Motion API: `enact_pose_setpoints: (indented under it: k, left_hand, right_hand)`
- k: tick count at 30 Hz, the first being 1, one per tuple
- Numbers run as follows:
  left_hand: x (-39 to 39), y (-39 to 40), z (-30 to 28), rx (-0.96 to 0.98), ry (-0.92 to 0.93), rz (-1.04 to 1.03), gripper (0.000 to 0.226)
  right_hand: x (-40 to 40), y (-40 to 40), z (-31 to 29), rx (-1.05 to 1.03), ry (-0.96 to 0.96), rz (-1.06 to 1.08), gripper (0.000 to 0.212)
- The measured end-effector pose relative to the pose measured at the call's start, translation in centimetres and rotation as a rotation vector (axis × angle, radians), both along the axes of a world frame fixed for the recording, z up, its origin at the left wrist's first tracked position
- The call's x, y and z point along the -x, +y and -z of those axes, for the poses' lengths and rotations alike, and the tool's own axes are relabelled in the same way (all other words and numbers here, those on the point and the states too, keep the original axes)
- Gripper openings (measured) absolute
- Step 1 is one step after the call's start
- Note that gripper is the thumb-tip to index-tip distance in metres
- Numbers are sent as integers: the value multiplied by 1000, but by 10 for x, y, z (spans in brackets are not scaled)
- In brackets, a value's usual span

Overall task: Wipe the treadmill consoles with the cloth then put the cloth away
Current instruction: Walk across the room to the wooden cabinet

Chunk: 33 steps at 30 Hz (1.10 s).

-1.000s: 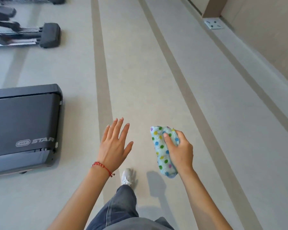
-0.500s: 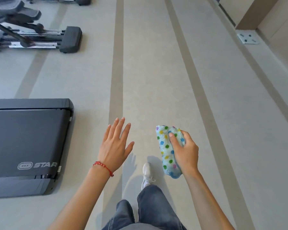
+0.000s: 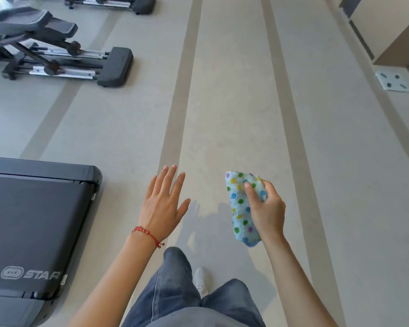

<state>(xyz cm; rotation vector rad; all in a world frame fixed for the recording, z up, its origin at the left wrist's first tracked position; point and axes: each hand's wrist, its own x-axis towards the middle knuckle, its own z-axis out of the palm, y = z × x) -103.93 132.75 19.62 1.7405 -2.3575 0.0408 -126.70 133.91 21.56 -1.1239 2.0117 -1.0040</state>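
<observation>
My right hand [image 3: 267, 206] grips a folded light-blue cloth [image 3: 240, 208] with coloured dots, held out over the floor at waist height. My left hand [image 3: 162, 204] floats beside it, palm down, fingers spread and empty, with a red bead bracelet on the wrist. The rear deck of a black treadmill [image 3: 36, 223] marked "STAR" lies at the lower left, just left of my left hand. No treadmill console is in view.
Two black elliptical machines [image 3: 57, 55] stand on the floor at the upper left. A beige floor with darker stripes [image 3: 175, 102] runs ahead. A wall and cabinet base [image 3: 392, 38] line the right side, with a floor socket plate [image 3: 393, 81] near them. My jeans and one white shoe show below.
The view has advanced along the floor: the treadmill deck and ellipticals have slid down and toward me. My legs have swapped stride. Both hands keep their pose, the cloth still held.
</observation>
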Motion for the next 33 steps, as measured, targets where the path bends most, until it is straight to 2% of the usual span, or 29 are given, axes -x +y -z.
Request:
enact_pose_setpoints:
  k: [6, 11, 20, 33]
  left_hand:
    - [20, -110, 7, 15, -17, 23, 55]
    - [32, -223, 9, 16, 18, 24, 64]
    - [54, -430, 4, -39, 34, 90, 58]
    - [137, -681, 9, -33, 29, 73, 58]
  right_hand:
    - [13, -102, 9, -2, -4, -12, 24]
    - [21, -214, 14, 14, 1, -7, 24]
    - [43, -409, 7, 4, 3, 28, 28]
    - [133, -657, 26, 12, -8, 38, 28]
